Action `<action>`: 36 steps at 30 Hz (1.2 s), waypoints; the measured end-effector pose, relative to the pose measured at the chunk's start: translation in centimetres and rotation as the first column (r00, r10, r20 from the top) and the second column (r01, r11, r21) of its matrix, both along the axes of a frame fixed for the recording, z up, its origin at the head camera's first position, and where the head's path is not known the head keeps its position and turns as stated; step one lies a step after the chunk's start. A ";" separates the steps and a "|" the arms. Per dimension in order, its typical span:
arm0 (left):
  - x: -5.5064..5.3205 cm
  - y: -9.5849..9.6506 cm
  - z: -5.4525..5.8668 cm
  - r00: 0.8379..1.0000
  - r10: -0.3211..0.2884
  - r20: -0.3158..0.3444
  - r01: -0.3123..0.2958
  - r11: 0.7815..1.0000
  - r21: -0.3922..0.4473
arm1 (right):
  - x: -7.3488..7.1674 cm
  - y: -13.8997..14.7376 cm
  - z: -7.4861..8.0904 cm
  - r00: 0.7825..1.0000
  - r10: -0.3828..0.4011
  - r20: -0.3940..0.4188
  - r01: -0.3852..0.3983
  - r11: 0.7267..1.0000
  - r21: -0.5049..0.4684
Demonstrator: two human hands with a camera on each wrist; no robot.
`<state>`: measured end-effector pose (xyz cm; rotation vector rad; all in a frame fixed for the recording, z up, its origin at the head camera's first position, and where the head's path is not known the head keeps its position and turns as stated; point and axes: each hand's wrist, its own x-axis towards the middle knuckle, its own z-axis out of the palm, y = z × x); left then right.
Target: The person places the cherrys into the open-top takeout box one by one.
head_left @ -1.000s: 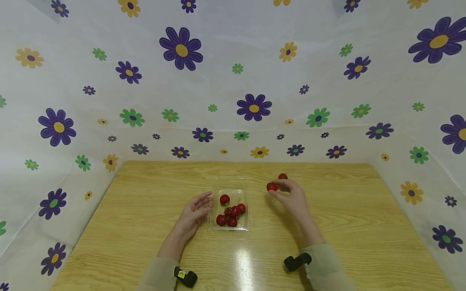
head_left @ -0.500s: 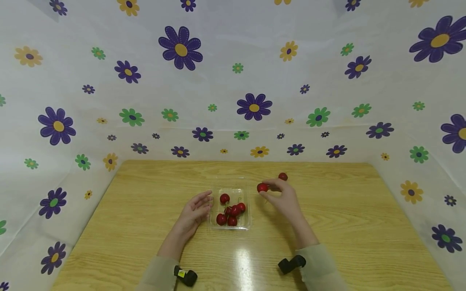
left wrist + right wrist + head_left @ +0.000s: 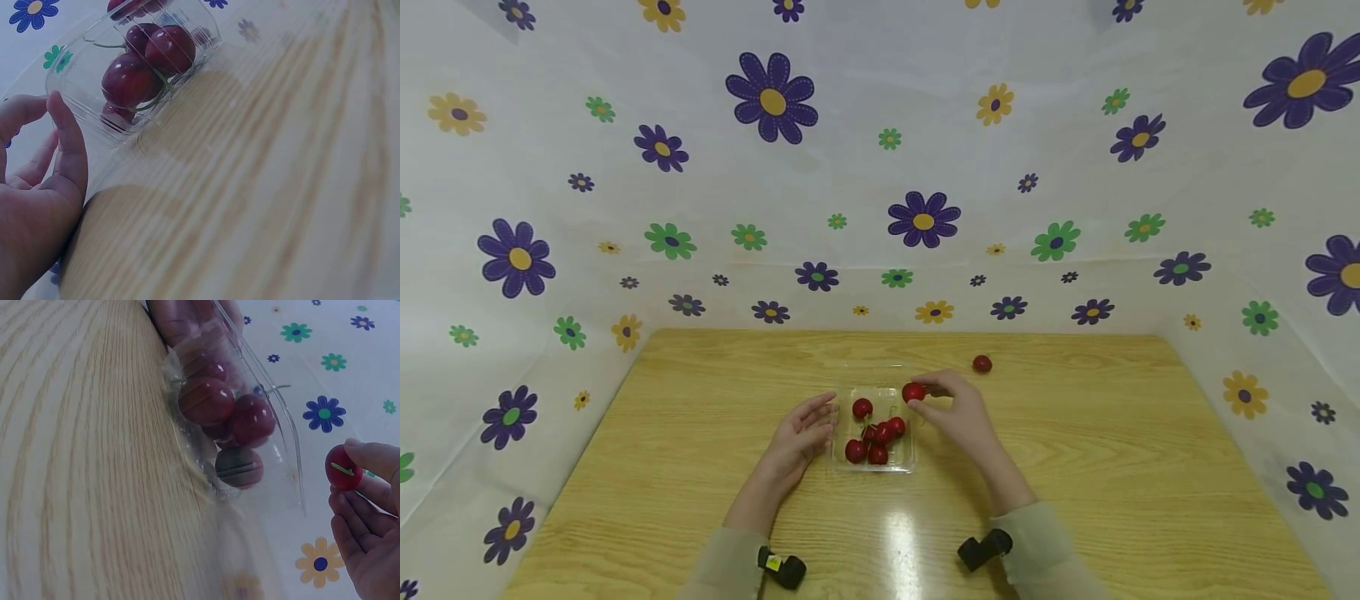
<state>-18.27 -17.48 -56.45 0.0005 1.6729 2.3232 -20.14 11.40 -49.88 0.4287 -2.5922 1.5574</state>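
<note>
A clear plastic box [image 3: 871, 468] stands on the table with several dark red cherries [image 3: 882, 433] inside, some with green stems. My left hand [image 3: 801, 437] is at the box's left side, its fingers loosely extended. In the left wrist view its fingertips [image 3: 55, 100] are right at the box's rim. My right hand [image 3: 958, 417] pinches a single cherry [image 3: 913, 392] between thumb and fingers, over the box's right edge near its far corner. In the right wrist view that held cherry [image 3: 340, 470] shows a short green stem, beside the box wall.
One loose cherry [image 3: 982, 363] lies on the wooden table [image 3: 1075, 450] at the back, right of the box. A flowered white sheet [image 3: 850, 167] rises behind the table and along both sides. Black wrist cameras [image 3: 786, 572] sit at both sleeves.
My right hand has moved left with the pinched cherry, from beside the loose cherry to the box's right edge. The left hand and the box have stayed in place.
</note>
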 end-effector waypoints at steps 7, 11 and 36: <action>0.0 0.0 0.0 1.000 0.001 0.002 -0.001 1.000 -0.001 | 0.3 -1.2 -0.1 0.999 0.039 -0.008 -0.040 0.999 -0.024; 0.0 -0.1 0.0 1.000 -0.007 -0.008 0.007 1.000 -0.004 | 0.5 -2.0 -0.1 0.998 0.058 -0.001 -0.058 0.998 -0.035; 0.0 -0.2 -0.4 1.000 -0.020 -0.014 0.020 1.000 -0.005 | 1.4 -3.9 -0.9 0.993 0.118 -0.008 -0.117 0.988 0.103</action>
